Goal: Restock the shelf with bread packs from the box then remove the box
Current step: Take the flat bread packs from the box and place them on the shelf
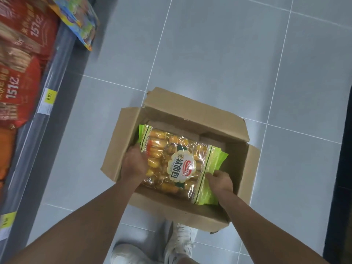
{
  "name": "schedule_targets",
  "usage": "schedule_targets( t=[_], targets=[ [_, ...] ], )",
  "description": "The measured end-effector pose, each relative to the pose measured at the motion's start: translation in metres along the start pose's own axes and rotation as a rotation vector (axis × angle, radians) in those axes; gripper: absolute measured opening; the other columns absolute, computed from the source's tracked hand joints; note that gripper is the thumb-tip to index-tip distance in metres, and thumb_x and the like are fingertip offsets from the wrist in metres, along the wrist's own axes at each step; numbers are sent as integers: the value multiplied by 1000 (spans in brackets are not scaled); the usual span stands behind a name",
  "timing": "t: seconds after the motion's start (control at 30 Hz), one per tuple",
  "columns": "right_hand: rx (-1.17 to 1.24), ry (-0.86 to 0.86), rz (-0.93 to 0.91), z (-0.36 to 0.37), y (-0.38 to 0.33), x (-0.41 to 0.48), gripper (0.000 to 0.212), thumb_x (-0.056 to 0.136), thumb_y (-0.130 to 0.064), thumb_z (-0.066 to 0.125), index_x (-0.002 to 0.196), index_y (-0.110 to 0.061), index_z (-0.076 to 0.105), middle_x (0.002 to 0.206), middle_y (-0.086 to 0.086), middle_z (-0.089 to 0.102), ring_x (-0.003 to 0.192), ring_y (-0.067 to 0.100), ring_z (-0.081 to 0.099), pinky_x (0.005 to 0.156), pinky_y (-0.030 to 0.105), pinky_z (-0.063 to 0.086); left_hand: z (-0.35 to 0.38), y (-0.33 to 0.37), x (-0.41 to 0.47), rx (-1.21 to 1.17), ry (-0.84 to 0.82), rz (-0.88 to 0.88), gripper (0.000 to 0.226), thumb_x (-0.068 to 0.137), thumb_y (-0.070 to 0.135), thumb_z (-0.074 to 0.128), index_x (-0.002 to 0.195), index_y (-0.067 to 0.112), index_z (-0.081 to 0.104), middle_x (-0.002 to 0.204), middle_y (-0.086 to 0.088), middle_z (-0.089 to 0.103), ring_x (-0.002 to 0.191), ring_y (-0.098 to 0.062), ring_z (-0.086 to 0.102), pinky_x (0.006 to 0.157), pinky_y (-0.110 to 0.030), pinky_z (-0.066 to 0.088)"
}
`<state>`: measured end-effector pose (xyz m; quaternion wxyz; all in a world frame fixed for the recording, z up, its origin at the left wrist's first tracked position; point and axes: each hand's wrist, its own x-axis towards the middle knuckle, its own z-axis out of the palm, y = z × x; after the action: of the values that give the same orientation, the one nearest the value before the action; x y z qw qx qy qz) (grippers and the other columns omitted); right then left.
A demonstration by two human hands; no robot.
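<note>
An open cardboard box (192,111) stands on the grey tiled floor in front of my feet. Over its opening is a clear bread pack (181,162) with green ends and small golden rolls inside. My left hand (134,162) grips the pack's left edge. My right hand (221,181) holds its green right end. The box floor behind the pack looks bare; what lies under the pack is hidden. The shelf (55,77) runs along the left side.
Red snack packs (21,60) and a colourful bag (76,18) lie on the shelf, with yellow price tags (49,97) on its edge. My white shoes (179,242) stand just behind the box. A dark strip (342,168) borders the floor at right.
</note>
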<state>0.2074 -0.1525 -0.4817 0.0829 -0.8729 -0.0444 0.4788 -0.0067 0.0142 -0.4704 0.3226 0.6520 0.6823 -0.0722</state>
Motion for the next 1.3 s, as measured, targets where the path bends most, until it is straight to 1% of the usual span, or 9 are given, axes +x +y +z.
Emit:
schedule_targets(
  t=[0.07,0.2,0.4,0.53,0.6,0.67,0.87,1.03,1.3],
  targets=[
    [-27,23,-13,-4,-1,-4,24,96,-26,61,77,-11,61,67,3,58,64,21,55,53,23,37,-6,3,-5,-20,17,-8,23,99,16,58,117,6,67,111,-15,71,101,-36,65,77,-36,47],
    [-30,35,-43,-20,-8,-19,20,97,-25,60,84,-9,64,82,10,62,80,28,59,67,27,43,-21,8,-17,-22,33,-5,31,99,15,58,129,9,65,118,-16,71,107,-37,66,90,-44,52],
    [-40,75,-91,-58,-28,-66,30,99,-25,59,85,-1,68,81,13,66,80,28,59,70,33,48,-63,24,-47,-107,75,20,32,99,13,59,130,8,64,121,-14,71,112,-35,65,94,-46,53],
    [-17,96,-128,-94,-49,-111,29,99,-23,59,81,-1,65,78,13,62,76,26,56,70,34,49,-110,42,-71,-156,87,57,20,98,13,57,112,14,71,101,-6,75,91,-29,67,73,-34,50],
    [-25,105,-154,-113,-59,-138,32,97,-22,60,72,-3,63,68,9,59,66,25,55,62,33,48,-141,53,-85,-187,91,52,19,98,15,58,112,15,71,100,-3,75,92,-27,68,72,-31,48],
    [-29,117,-187,-135,-70,-170,42,96,-19,60,57,-12,46,56,3,45,55,21,44,51,30,35,-175,63,-102,-230,90,28,16,96,16,60,107,15,71,100,-2,73,95,-27,68,75,-33,49],
    [-45,157,-328,-210,-107,-283,52,95,-23,63,54,-16,31,55,1,35,56,22,37,52,30,30,-301,96,-163,-337,81,83,25,94,21,67,117,14,72,113,-6,73,104,-24,68,86,-28,48],
    [5,179,-497,-270,-136,-386,53,93,-21,66,54,-17,31,52,-1,30,50,17,30,51,32,27,-406,109,-218,-411,147,164,16,93,26,69,105,17,75,92,6,71,87,-9,64,81,-28,49],
    [99,205,-740,-350,-176,-522,48,90,-27,69,56,-11,39,58,2,30,58,20,30,57,33,28,-560,128,-312,-495,192,251,10,88,33,72,93,26,77,83,9,72,78,-11,66,74,-29,52]
  ],
)
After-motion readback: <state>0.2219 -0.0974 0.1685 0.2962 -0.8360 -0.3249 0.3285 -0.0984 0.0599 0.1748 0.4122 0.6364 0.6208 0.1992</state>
